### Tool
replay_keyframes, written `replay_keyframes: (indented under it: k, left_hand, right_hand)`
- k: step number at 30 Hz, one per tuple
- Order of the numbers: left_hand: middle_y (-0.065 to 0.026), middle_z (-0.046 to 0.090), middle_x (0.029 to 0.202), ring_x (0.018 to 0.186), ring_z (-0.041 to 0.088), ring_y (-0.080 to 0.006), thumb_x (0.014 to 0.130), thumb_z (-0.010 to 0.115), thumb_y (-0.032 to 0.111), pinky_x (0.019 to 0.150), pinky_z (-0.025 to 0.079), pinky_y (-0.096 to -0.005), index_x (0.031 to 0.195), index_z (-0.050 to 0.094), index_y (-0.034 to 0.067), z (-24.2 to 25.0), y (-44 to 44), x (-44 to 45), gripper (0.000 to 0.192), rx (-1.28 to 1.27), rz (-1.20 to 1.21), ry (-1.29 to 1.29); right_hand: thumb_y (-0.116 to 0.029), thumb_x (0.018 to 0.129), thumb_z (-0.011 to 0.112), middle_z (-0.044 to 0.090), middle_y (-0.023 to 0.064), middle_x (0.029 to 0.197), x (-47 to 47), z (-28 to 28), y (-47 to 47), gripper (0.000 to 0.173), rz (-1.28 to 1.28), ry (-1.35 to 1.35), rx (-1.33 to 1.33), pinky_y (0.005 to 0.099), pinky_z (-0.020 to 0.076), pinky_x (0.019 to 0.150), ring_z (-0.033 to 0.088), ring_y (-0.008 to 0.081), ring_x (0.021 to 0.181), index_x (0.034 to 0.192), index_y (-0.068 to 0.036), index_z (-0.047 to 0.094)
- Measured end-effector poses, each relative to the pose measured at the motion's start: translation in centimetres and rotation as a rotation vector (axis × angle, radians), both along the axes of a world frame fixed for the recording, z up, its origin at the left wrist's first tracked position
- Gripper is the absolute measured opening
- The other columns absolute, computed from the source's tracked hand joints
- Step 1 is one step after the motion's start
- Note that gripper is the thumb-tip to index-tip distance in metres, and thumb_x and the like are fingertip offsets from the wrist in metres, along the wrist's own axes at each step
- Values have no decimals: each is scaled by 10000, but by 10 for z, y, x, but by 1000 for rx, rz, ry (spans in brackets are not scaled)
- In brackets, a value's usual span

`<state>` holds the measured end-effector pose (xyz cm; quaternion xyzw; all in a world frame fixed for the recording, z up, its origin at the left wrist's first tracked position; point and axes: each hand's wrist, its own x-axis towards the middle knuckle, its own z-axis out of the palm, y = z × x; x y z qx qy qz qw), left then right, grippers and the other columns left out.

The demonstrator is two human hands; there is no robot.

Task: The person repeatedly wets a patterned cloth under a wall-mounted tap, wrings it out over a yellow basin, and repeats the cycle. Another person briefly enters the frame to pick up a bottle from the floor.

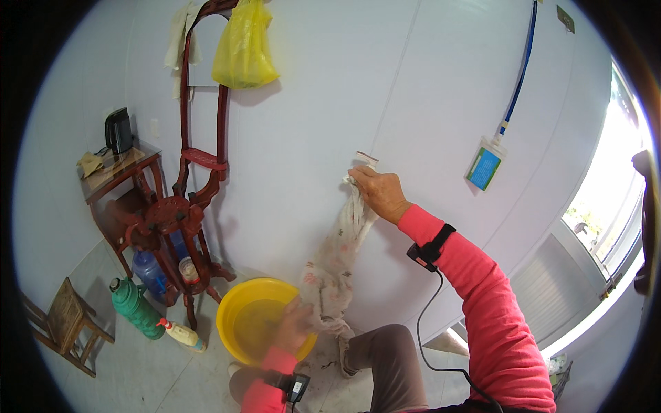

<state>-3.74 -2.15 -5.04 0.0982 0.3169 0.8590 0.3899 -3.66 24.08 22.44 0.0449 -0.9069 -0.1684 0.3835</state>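
Note:
My right hand (381,195) is raised against the pale wall, its fingers closed on the bunched top of a thin white cloth (336,266) with a faint print. Just above those fingers is a small wall hook or holder (366,157). From there the cloth hangs down, twisted above and looser below. My left hand (293,324), blurred, is at the lower left edge of the cloth, over a yellow plastic basin (225,321); whether it grips the cloth is unclear. Murky water (254,322) shows inside the basin, which rests on the floor.
A red wooden washstand (173,210) with a yellow plastic bag (244,49) stands at left. Near it are a green thermos (135,308), a pump bottle (182,334) and a wooden chair (69,320). A badge (484,168) hangs right, near an open doorway (601,196).

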Motion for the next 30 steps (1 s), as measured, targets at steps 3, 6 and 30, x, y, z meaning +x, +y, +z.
replay_keyframes:
  k: [3, 6, 30]
  left_hand:
    - [-68, 638, 1114, 1015, 623, -211, 822, 603, 23, 895, 518, -380, 1217, 567, 76, -9, 3, 0, 400, 14, 49, 75]
    - [-62, 640, 1100, 1004, 624, -207, 819, 608, 28, 894, 518, -373, 1195, 580, 75, -8, 2, 2, 380, 86, -15, -74]
    - [-17, 617, 1070, 972, 596, -158, 845, 625, 136, 680, 497, -284, 1312, 522, 100, -20, 8, -5, 480, 178, -66, -26]
  right_hand:
    - [-136, 859, 600, 663, 51, 937, -5, 3, 2, 169, -65, -85, -18, 393, 491, 559, 638, 278, 717, 1022, -107, 633]
    - [-176, 869, 589, 655, 70, 858, -10, 7, 1, 137, -106, -124, -61, 420, 482, 574, 624, 296, 703, 972, -106, 647]
    - [-150, 836, 604, 642, 172, 768, -21, 5, -5, 144, -4, -63, -229, 433, 491, 644, 620, 353, 711, 801, -29, 675]
